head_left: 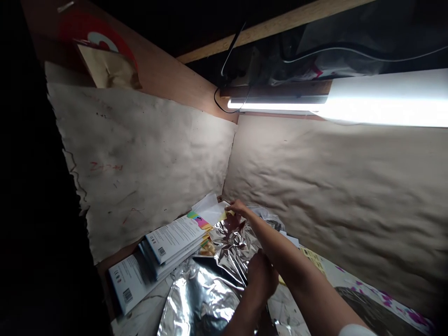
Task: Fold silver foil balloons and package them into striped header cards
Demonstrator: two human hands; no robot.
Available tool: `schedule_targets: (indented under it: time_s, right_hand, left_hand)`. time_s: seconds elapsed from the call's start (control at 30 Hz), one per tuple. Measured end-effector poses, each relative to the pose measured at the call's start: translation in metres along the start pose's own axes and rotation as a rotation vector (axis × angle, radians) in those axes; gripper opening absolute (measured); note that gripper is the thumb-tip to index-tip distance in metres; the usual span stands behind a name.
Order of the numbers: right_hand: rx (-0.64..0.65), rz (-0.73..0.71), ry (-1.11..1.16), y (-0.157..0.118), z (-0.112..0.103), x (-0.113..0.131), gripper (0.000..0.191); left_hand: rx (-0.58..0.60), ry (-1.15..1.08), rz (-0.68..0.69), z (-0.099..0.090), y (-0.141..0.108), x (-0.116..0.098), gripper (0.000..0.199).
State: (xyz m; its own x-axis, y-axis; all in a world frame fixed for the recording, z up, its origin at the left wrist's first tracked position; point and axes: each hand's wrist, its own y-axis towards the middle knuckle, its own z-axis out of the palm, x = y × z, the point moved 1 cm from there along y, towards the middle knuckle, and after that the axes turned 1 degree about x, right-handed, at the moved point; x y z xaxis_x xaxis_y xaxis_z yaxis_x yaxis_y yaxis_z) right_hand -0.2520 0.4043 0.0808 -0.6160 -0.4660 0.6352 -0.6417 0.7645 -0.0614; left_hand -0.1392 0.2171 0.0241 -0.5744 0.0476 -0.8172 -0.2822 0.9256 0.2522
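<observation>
A crumpled silver foil sheet (199, 291) spreads over the work surface, from the near edge toward the back corner. My left hand (262, 274) is a fist at the foil's right side, closed on its gathered edge, where creases run up to the fingers. Farther back, my right hand (238, 207) reaches across with fingers pressed together at the foil's far end, beside a small yellow piece. What those fingertips hold is too small to make out. Left of the foil lies a stack of printed white booklets (173, 240) with barcodes.
A lit tube lamp (276, 106) hangs under a wooden beam. Paper-covered walls (150, 163) meet at the back corner. Clear plastic (268, 215) lies behind my right forearm. Yellow sticker sheets (313, 259) and a flower-patterned cover (380, 296) are at the right.
</observation>
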Motion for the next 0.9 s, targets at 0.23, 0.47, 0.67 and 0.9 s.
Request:
schedule_targets:
  time_s: [0.23,0.47,0.67,0.9]
  right_hand:
    - [-0.066,-0.139,0.294,-0.017,-0.024,0.029,0.019]
    - [-0.136,-0.201,0.566,-0.071,-0.086,0.057,0.022]
    - [-0.398,-0.023,0.737,-0.138,-0.101,-0.002,0.062]
    - [-0.48,0.204,0.846,-0.22,-0.065,-0.085,0.066]
  left_hand:
    - [-0.006,-0.007,0.019,0.007,0.004,0.005,0.04]
    - [-0.13,-0.268,0.045,0.006,0.008,0.006,0.054]
    - [-0.092,-0.752,0.004,0.002,0.019,-0.008,0.061]
    - [-0.094,-1.124,-0.236,0.01,0.024,-0.011,0.052]
